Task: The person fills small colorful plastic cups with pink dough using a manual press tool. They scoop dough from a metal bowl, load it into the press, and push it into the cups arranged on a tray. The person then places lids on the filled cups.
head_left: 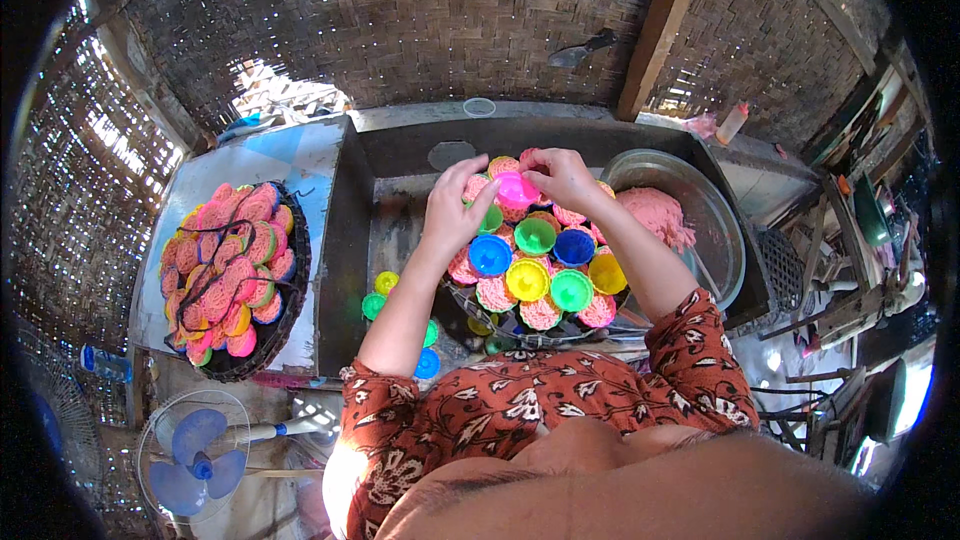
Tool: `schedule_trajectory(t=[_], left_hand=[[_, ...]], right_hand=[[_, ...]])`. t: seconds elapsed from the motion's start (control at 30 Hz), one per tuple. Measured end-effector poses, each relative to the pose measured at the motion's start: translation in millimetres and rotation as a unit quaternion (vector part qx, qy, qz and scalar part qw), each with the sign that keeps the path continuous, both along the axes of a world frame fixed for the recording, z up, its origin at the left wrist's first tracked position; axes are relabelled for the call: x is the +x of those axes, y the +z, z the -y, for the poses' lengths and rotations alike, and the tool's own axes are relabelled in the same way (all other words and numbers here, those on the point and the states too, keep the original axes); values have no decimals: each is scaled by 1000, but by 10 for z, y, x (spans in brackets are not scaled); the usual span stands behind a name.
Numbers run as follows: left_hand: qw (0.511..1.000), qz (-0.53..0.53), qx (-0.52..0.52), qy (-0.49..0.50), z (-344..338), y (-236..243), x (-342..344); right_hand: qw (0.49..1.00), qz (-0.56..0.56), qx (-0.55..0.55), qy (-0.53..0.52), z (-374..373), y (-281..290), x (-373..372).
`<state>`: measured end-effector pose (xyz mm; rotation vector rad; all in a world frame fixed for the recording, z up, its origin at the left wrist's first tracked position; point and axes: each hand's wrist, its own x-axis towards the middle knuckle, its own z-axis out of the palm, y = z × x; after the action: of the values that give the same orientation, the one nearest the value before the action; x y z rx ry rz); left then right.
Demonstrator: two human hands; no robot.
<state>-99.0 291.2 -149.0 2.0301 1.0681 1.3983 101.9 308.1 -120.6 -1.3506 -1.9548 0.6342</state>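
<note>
- From the head view, a pink cup (516, 190) is seen at the far side of a crowded round basket (550, 338), directly between the two hands.
- The right hand (565, 180) is bent inward, its fingers gathered at the cup's right edge, where the rim appears to be pinched.
- The left hand (455, 210) is curved around the opposite side, fingers bent and thumb set apart, close to the cup's left edge; whether it is gripped there cannot be told.
- The cup is probably steadied from both sides because it is perched on an uneven heap.
- Beneath and around it, pink, coarse-textured cakes (540, 312) are packed closely, with coloured cups (527, 280) in blue, green and yellow set among them, mouths upward, perhaps so that each is propped by its neighbours.
- To the right of the basket, a pink mass (650, 215) is held in a wide basin (735, 260), likely placed there for easy reach.
- Beside the left forearm, small loose cups (373, 306) are scattered.
- Farther left, a second basket (290, 315) is piled with similar cakes and crossed by dark cords (215, 250), presumably laid to hold the pile together.
</note>
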Motion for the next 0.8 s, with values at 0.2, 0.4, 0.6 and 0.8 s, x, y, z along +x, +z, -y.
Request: schedule_trajectory(t=[0.2, 0.4, 0.6, 0.8], left_hand=[[973, -227, 0, 33, 135, -224, -237], [963, -262, -54, 26, 175, -281, -282], [965, -246, -87, 24, 137, -277, -255], [982, -164, -74, 64, 193, -232, -316]], right_hand=[[991, 97, 88, -24, -166, -298, 144], [993, 103, 62, 7, -113, -248, 68], [990, 126, 68, 12, -171, -274, 126], [990, 136, 36, 6, -128, -195, 58]])
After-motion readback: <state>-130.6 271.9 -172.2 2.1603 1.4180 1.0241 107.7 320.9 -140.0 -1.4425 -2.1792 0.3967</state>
